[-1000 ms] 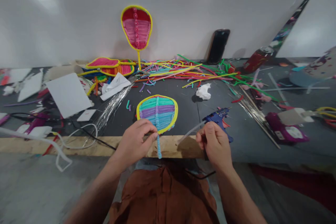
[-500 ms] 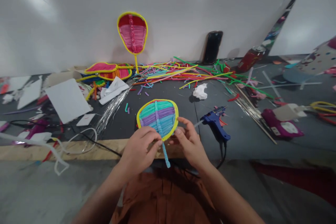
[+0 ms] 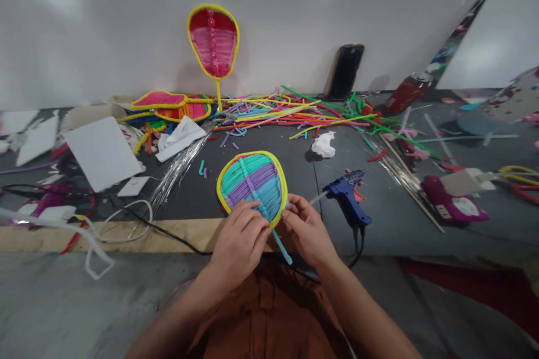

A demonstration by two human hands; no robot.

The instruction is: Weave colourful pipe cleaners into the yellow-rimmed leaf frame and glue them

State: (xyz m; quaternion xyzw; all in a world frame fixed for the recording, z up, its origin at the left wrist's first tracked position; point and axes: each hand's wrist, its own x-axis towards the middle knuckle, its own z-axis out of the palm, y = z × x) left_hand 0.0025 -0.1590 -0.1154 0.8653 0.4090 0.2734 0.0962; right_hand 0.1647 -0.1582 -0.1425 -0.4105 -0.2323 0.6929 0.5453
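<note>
Between my hands is a fan-shaped pipe-cleaner piece (image 3: 253,179) with a yellow rim, filled with green, purple and blue rows. A blue strip runs down its middle and sticks out below as a short stem (image 3: 282,247). My left hand (image 3: 242,235) is closed on its lower left edge, fingers lying over the front. On the lower right rim, my right hand (image 3: 307,230) pinches with thumb and fingers. Beyond them, a similar pink and red piece (image 3: 213,45) with a yellow rim stands upright against the wall.
A blue glue gun (image 3: 347,196) lies right of my hands. Behind are many loose pipe cleaners (image 3: 273,112), a phone (image 3: 346,72), a red can (image 3: 407,92) and crumpled paper (image 3: 324,145). White card (image 3: 102,152), silver strands (image 3: 181,157) and cables (image 3: 168,235) lie to the left.
The fan-shaped piece has turned slightly, its stem swinging to the right. My left hand has shifted right with its fingers further over the front. My right hand stays at the rim.
</note>
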